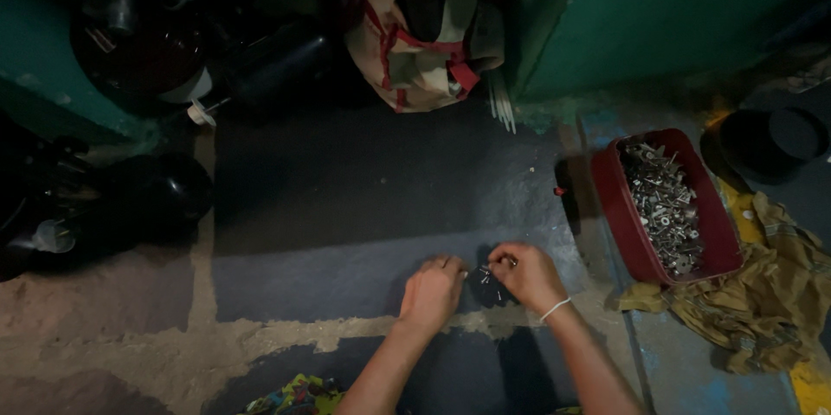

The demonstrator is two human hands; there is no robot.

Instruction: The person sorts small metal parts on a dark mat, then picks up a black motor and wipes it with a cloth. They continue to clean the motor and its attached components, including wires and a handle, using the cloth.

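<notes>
My left hand (433, 291) and my right hand (526, 274) meet low on the dark grey floor, fingers bent over a small black part (490, 290) that lies between them. The right fingertips pinch a small shiny metal piece (486, 274) on top of the black part. My left fingers press against the part's left side. A white band circles my right wrist. The dim light and my fingers hide the part's exact shape.
A red tub (625, 207) with several metal screws and bolts sits right of my hands, beside a crumpled yellow-brown cloth (766, 294). A black round pot (766, 142) is beyond it. A beige bag with red straps (420, 34) leans against the green wall. Dark round containers (130, 199) crowd the left.
</notes>
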